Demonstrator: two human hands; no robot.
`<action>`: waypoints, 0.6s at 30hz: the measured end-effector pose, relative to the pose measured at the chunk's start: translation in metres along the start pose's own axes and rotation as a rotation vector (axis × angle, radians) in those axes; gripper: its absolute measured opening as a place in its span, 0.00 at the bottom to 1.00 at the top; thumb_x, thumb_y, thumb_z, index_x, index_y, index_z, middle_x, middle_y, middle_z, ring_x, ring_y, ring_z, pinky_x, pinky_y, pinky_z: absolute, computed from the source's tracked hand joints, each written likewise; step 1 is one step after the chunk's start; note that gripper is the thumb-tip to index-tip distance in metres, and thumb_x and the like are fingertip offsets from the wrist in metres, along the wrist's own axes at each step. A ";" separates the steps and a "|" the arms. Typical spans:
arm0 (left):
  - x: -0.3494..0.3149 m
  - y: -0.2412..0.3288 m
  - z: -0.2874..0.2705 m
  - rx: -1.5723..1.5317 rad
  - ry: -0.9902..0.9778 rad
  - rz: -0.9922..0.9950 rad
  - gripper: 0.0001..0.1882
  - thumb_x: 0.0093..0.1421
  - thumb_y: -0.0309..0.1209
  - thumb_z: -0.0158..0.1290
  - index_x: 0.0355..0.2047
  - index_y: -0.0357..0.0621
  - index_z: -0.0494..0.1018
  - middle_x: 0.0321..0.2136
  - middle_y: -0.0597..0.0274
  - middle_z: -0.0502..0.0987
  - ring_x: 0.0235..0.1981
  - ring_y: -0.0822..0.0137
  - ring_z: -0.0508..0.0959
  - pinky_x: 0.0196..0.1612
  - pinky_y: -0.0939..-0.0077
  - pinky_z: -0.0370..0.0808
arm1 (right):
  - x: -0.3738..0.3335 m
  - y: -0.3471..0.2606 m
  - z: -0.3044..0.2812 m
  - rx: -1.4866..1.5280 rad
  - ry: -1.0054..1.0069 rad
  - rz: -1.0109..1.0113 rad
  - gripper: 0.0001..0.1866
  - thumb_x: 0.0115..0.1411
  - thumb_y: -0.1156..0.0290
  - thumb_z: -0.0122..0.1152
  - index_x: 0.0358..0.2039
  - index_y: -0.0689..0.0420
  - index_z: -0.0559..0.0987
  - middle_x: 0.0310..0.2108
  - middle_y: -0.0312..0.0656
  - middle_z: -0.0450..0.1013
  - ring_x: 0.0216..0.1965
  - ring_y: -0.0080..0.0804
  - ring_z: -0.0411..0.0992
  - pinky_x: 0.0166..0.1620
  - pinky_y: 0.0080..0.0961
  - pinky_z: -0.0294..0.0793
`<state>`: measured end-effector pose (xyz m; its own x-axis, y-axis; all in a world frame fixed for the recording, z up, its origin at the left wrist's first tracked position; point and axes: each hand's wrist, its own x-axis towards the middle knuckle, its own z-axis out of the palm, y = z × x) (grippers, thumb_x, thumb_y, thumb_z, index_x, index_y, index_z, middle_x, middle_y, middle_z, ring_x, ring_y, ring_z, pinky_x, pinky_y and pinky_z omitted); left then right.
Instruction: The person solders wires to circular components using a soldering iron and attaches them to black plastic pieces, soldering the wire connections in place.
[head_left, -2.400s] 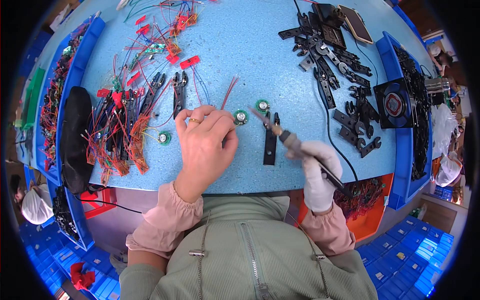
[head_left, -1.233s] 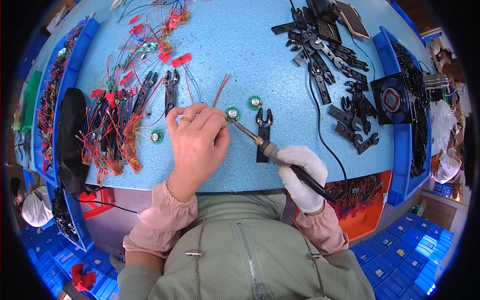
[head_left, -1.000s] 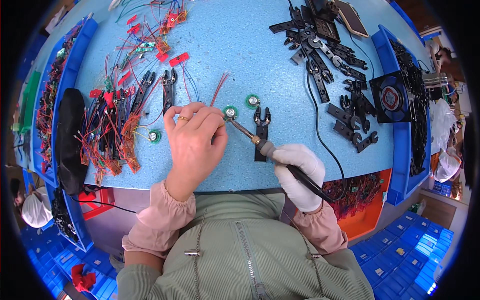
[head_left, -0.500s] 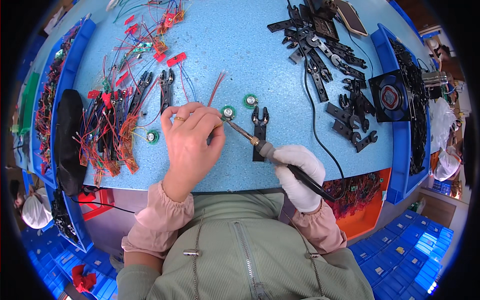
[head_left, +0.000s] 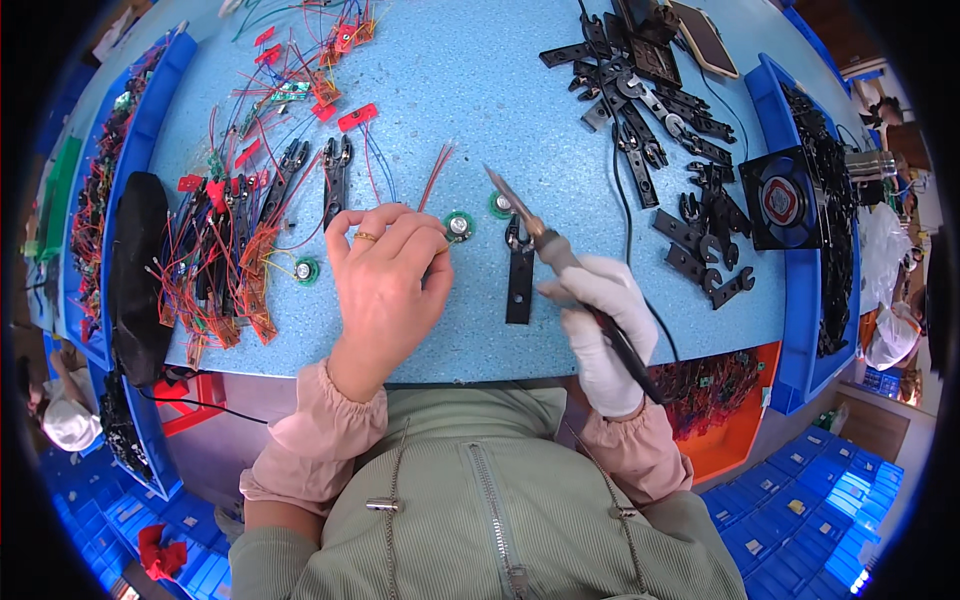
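electronics assembly workshop | soldering iron [head_left: 545, 235] | parts bins [head_left: 820, 230] | wire bundles [head_left: 225, 240]

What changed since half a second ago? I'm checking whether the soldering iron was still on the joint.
The right hand lifted the soldering iron up and away to the right, off the small round green speaker. The left hand stayed, fingertips by that speaker; the black bracket stayed put.

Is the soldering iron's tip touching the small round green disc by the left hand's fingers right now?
Apart. The head view shows the soldering iron tip raised, with bare blue table between it and the disc.
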<state>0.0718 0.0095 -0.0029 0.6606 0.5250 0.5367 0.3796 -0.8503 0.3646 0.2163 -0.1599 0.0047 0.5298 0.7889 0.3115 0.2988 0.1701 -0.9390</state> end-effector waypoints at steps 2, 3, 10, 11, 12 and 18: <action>0.000 0.001 0.000 0.004 -0.004 0.002 0.10 0.46 0.20 0.60 0.28 0.50 0.75 0.35 0.76 0.80 0.43 0.68 0.77 0.57 0.58 0.63 | 0.021 -0.002 0.002 -0.184 -0.136 -0.216 0.23 0.51 0.82 0.66 0.50 0.61 0.80 0.53 0.52 0.75 0.44 0.42 0.78 0.47 0.31 0.77; -0.001 0.000 -0.001 0.010 -0.007 0.002 0.10 0.46 0.21 0.60 0.28 0.50 0.75 0.35 0.76 0.80 0.43 0.67 0.77 0.57 0.58 0.63 | 0.033 -0.005 0.007 -0.183 -0.136 -0.216 0.23 0.51 0.82 0.66 0.50 0.61 0.80 0.53 0.52 0.75 0.44 0.42 0.78 0.47 0.31 0.77; -0.001 0.001 0.002 0.037 -0.005 0.019 0.10 0.47 0.22 0.60 0.30 0.50 0.76 0.37 0.75 0.80 0.44 0.66 0.77 0.58 0.57 0.63 | 0.080 0.007 0.046 -0.411 -0.254 -0.382 0.28 0.52 0.78 0.61 0.56 0.53 0.73 0.50 0.43 0.74 0.35 0.45 0.75 0.39 0.32 0.75; -0.001 0.001 0.002 0.040 -0.003 0.016 0.10 0.47 0.22 0.60 0.30 0.50 0.76 0.37 0.75 0.80 0.44 0.66 0.77 0.58 0.57 0.63 | 0.080 0.009 0.049 -0.409 -0.257 -0.384 0.28 0.52 0.78 0.61 0.56 0.53 0.73 0.50 0.43 0.74 0.35 0.45 0.75 0.39 0.32 0.75; -0.001 0.000 0.001 0.046 -0.007 0.016 0.10 0.47 0.23 0.61 0.30 0.50 0.76 0.37 0.75 0.80 0.44 0.66 0.77 0.58 0.57 0.63 | 0.079 0.012 0.051 -0.425 -0.252 -0.383 0.28 0.53 0.77 0.61 0.56 0.53 0.73 0.51 0.43 0.74 0.35 0.45 0.75 0.39 0.32 0.75; -0.002 0.000 0.001 0.063 -0.021 0.022 0.09 0.47 0.24 0.61 0.30 0.50 0.76 0.37 0.75 0.80 0.45 0.66 0.77 0.58 0.56 0.63 | 0.077 0.020 0.055 -0.474 -0.236 -0.371 0.28 0.54 0.76 0.59 0.57 0.52 0.71 0.52 0.42 0.73 0.34 0.44 0.76 0.38 0.32 0.75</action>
<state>0.0709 0.0082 -0.0047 0.6820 0.5062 0.5278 0.4044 -0.8624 0.3046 0.2197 -0.0632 0.0015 0.1512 0.8457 0.5118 0.7755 0.2196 -0.5919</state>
